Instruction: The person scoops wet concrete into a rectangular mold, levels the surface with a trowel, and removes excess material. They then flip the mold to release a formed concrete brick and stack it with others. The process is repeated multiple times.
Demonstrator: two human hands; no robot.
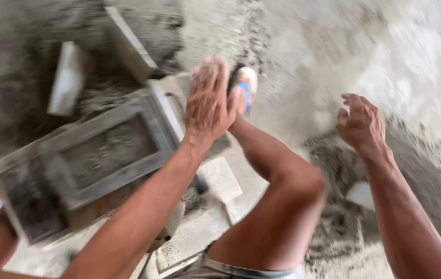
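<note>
Grey rectangular mould (pixel 108 150) seen on the floor (pixel 293 62), cavity packed w/ damp grey mix, approx level w/ rim — filling judged largely done; mould not yet lifted off. Loose boards (pixel 69 77) lie beside it, sand-cement heap (pixel 334 155) at right. Left hand (pixel 209 101) held above mould's right end, fingers extended and close together, grip empty; contact w/ mould cannot be told (blur). Right hand (pixel 361 124) over heap, fingers loosely curled, nothing held. Knee (pixel 295 181) between arms.
</note>
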